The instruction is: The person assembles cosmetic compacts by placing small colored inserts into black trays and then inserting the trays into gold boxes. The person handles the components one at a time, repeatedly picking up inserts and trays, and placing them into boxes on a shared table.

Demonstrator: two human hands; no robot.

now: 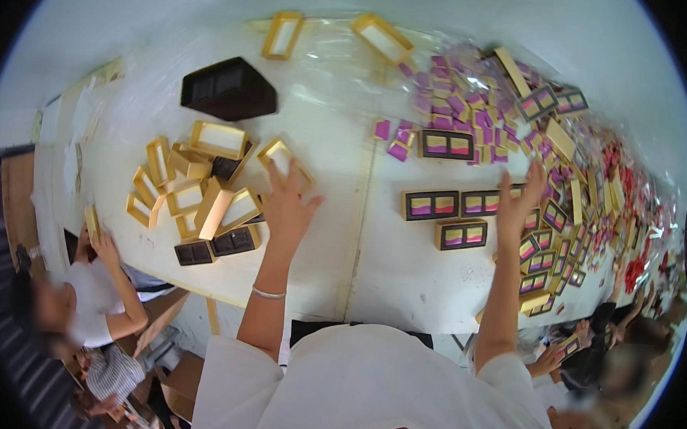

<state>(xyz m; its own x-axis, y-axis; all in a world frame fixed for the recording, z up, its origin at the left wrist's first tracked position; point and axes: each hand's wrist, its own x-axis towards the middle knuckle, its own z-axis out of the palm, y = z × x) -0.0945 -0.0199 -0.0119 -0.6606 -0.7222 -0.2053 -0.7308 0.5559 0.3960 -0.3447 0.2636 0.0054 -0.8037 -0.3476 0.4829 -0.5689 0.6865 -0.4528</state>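
My left hand (288,210) reaches forward with its fingers spread, the tips over an empty gold box frame (300,171). Whether they touch it I cannot tell. Just left of it lies a heap of empty gold box frames (185,200) with black two-part trays (235,241) among them. My right hand (511,215), fingers apart, is over a row of dark boxes filled with purple and red pieces. Left of that hand lie one filled box (431,206) and another, gold-sided filled box (462,235). Its palm partly hides the filled box (480,202) beside it.
A stack of black trays (227,89) stands at the back left. Purple-and-gold pieces (473,105) are heaped on clear plastic at the back right, with red pieces (636,272) beyond. More filled boxes (539,261) crowd the right. People work at both ends of the white table (316,283).
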